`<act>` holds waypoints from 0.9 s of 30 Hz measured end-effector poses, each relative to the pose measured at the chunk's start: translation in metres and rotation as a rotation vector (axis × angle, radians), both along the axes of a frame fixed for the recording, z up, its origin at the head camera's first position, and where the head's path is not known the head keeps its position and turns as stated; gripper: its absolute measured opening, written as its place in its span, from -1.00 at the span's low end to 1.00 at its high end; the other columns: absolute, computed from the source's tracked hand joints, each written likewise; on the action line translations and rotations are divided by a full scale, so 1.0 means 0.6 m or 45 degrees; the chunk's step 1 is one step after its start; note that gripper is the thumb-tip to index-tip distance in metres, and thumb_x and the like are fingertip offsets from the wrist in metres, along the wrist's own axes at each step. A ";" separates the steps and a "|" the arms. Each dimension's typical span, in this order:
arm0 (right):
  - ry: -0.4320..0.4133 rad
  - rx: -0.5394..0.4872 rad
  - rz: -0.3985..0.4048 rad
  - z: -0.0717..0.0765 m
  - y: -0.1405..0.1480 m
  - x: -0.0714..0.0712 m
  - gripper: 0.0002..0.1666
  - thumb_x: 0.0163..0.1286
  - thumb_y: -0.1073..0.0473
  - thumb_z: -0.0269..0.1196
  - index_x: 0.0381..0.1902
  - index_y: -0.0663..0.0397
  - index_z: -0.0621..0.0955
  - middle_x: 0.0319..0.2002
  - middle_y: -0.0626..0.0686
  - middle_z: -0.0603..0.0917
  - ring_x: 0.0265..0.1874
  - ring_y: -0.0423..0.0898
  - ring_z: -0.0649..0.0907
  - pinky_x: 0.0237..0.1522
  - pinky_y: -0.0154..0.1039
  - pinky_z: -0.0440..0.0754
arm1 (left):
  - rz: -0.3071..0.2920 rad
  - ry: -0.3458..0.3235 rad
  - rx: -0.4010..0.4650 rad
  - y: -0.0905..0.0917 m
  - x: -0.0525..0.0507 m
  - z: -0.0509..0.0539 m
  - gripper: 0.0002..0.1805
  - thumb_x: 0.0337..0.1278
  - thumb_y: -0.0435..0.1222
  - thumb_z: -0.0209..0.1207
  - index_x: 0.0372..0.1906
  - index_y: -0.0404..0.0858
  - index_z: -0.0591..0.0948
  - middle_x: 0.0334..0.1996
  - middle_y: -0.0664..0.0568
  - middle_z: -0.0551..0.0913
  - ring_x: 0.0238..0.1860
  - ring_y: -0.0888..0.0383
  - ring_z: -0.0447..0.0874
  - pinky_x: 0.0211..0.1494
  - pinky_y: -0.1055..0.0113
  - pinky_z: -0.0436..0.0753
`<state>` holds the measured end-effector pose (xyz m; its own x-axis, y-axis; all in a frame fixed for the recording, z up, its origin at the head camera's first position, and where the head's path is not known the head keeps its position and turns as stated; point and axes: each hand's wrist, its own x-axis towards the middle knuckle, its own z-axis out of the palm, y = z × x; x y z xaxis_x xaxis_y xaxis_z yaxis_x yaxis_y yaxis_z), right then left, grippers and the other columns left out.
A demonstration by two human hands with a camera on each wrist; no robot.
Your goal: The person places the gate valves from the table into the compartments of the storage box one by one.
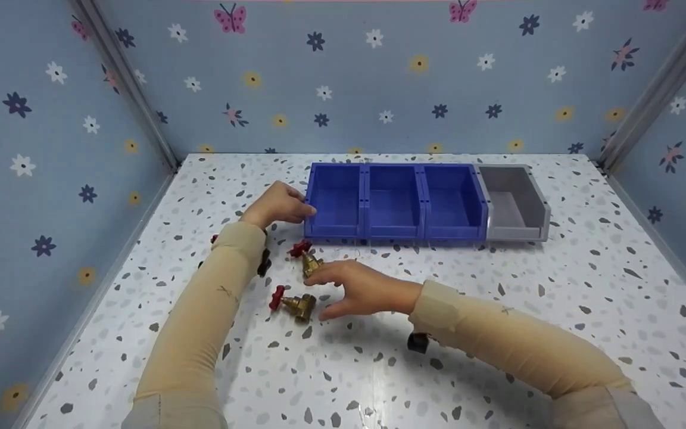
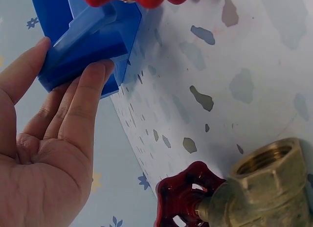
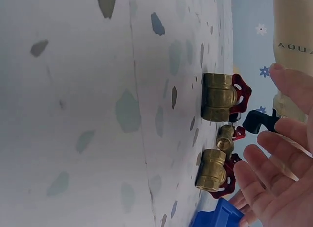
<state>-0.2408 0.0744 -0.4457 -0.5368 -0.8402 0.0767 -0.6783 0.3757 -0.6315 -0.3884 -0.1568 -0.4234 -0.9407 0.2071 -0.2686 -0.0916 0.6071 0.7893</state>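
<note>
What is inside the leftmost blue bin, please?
In the head view, the leftmost blue bin shows only bare floor and walls; the floor close behind its front lip is hidden.

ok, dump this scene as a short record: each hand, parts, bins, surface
left hand: pinches outer side wall of leftmost blue bin
right hand: holds nothing; beside two brass valves, contact unclear
third valve: mostly hidden behind left sleeve in head view
handwheels: red
bins: one row, three blue, then grey bin at right end
surface: white speckled table
</note>
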 end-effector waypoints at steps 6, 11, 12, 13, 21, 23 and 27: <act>0.017 0.023 0.007 -0.007 -0.015 -0.002 -0.24 0.36 0.08 0.57 0.43 0.25 0.60 0.41 0.19 0.67 0.40 0.12 0.65 0.50 -0.02 0.60 | -0.003 0.004 -0.001 -0.002 0.000 0.001 -0.26 0.30 -0.23 0.47 0.44 -0.56 0.51 0.32 -0.40 0.67 0.20 -0.21 0.83 0.33 0.05 0.78; 0.043 0.037 0.009 -0.015 -0.029 -0.007 -0.25 0.32 0.09 0.60 0.39 0.25 0.63 0.31 0.18 0.72 0.28 0.11 0.70 0.41 -0.07 0.66 | -0.006 0.007 0.010 -0.002 0.000 0.001 -0.28 0.30 -0.24 0.47 0.42 -0.56 0.53 0.31 -0.40 0.67 0.19 -0.22 0.83 0.32 0.05 0.78; 0.046 0.045 0.009 -0.016 -0.032 -0.008 -0.25 0.32 0.08 0.60 0.39 0.25 0.64 0.30 0.18 0.72 0.27 0.10 0.70 0.40 -0.07 0.66 | -0.006 0.005 0.013 -0.002 0.000 0.001 -0.28 0.30 -0.25 0.47 0.42 -0.56 0.52 0.31 -0.41 0.67 0.19 -0.22 0.83 0.32 0.06 0.78; 0.046 0.052 0.007 -0.017 -0.034 -0.009 -0.25 0.32 0.08 0.61 0.38 0.25 0.64 0.29 0.18 0.73 0.26 0.10 0.70 0.39 -0.08 0.66 | -0.005 0.003 0.014 -0.001 0.000 0.001 -0.28 0.30 -0.25 0.47 0.42 -0.56 0.52 0.31 -0.41 0.67 0.19 -0.22 0.83 0.32 0.06 0.79; 0.023 0.122 -0.031 -0.020 -0.052 -0.015 -0.23 0.31 0.03 0.62 0.38 0.22 0.65 0.23 0.18 0.73 0.16 0.06 0.71 0.27 -0.12 0.71 | 0.004 -0.004 -0.009 0.001 -0.001 0.003 -0.27 0.32 -0.24 0.47 0.44 -0.54 0.52 0.31 -0.40 0.68 0.18 -0.20 0.84 0.31 0.07 0.79; 0.011 0.144 -0.043 -0.022 -0.056 -0.017 -0.21 0.29 0.01 0.63 0.39 0.20 0.65 0.22 0.17 0.72 0.13 0.04 0.70 0.24 -0.14 0.71 | 0.007 -0.005 -0.005 0.002 -0.001 0.003 -0.29 0.32 -0.25 0.47 0.42 -0.54 0.53 0.31 -0.40 0.68 0.18 -0.20 0.84 0.30 0.07 0.79; -0.018 0.192 -0.063 -0.028 -0.065 -0.018 -0.18 0.26 0.00 0.65 0.40 0.17 0.65 0.23 0.14 0.71 0.13 -0.01 0.66 0.26 -0.17 0.68 | 0.003 -0.012 0.006 0.002 0.002 0.004 -0.31 0.32 -0.26 0.47 0.41 -0.54 0.54 0.31 -0.40 0.67 0.19 -0.20 0.83 0.30 0.07 0.79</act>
<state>-0.2516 0.0356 -0.4623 -0.5781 -0.8141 -0.0559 -0.6480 0.4996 -0.5749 -0.3869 -0.1558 -0.4212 -0.9387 0.2063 -0.2761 -0.1002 0.6032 0.7913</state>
